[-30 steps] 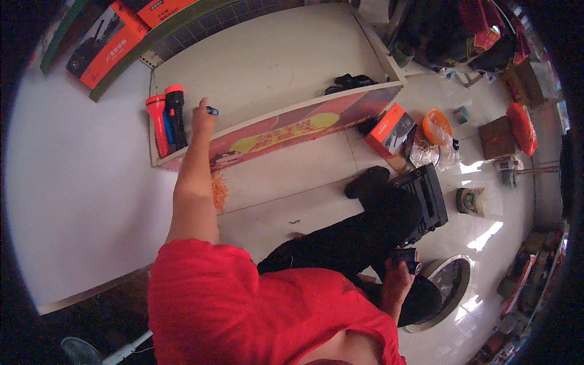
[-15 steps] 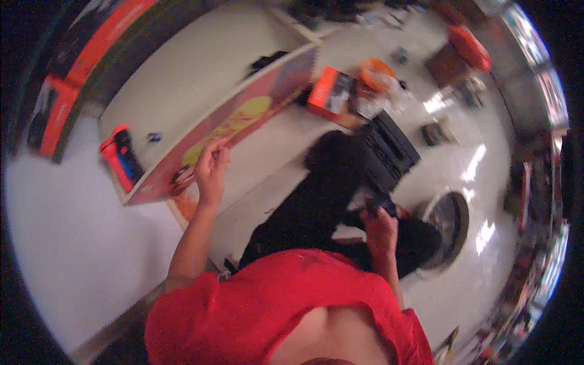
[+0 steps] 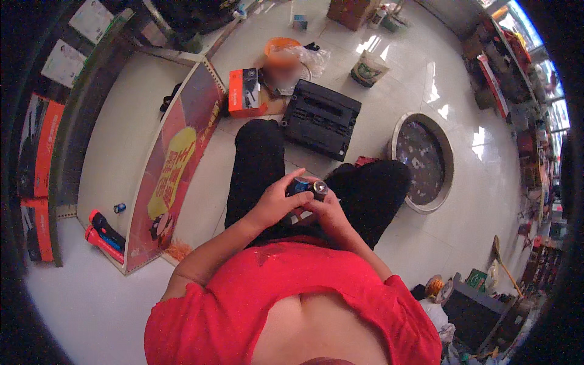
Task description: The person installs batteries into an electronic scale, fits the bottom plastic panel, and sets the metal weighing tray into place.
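Note:
Over my lap, my left hand [image 3: 281,199] and my right hand [image 3: 330,210] are together, both closed. Between the left thumb and fingers sits a short dark blue-black cylinder [image 3: 297,185]. Right beside it, my right hand grips a black cylinder with a shiny round metal end [image 3: 320,188]. Fingers cover much of both, and whether they are joined cannot be made out. Past my knees lies a black plastic case [image 3: 322,119] on the floor.
On the left, a low shelf with a printed red front panel [image 3: 173,176] holds red and black flashlights [image 3: 106,234] and a small blue cylinder [image 3: 120,207]. Ahead stand an orange-black box [image 3: 244,91] and an orange basin [image 3: 281,45]. A round metal tub [image 3: 451,164] is right of my knee.
My left hand has come back from beside the shelf panel to my lap, where it meets my right hand. My right hand has moved inward with its dark thing. The view has turned.

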The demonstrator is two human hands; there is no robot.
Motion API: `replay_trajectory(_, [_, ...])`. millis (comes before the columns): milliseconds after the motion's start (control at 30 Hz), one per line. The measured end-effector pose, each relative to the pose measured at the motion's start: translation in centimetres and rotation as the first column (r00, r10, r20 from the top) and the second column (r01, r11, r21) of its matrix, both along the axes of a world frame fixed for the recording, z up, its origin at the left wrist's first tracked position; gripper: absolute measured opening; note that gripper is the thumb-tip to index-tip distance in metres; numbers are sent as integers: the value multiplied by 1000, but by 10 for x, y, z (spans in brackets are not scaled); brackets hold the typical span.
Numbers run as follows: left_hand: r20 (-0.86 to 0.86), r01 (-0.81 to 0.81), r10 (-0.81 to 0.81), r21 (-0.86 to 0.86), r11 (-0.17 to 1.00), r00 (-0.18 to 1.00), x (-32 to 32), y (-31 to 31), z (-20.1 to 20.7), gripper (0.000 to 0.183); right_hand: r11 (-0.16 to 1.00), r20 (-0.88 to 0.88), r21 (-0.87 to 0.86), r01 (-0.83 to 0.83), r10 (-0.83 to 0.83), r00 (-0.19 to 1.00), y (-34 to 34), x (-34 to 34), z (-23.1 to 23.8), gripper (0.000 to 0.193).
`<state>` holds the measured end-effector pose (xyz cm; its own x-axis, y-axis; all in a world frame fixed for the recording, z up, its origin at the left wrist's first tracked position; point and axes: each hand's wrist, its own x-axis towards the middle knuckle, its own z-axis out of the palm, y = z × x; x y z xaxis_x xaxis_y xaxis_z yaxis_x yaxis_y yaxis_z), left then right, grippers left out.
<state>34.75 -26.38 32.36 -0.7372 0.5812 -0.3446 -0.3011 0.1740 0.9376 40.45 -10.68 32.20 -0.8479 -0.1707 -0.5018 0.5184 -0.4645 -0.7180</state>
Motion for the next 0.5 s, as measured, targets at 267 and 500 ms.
replay_trajectory(267, [389,-297,192,229,927,901,4,3,-9,50,997,-48,41,-65,67,997,-1,-3,3,57])
replay_trajectory(500, [689,-536,207,304,788,695,3,5,1,38,945,-88,291,-149,181,979,7,-13,17,73])
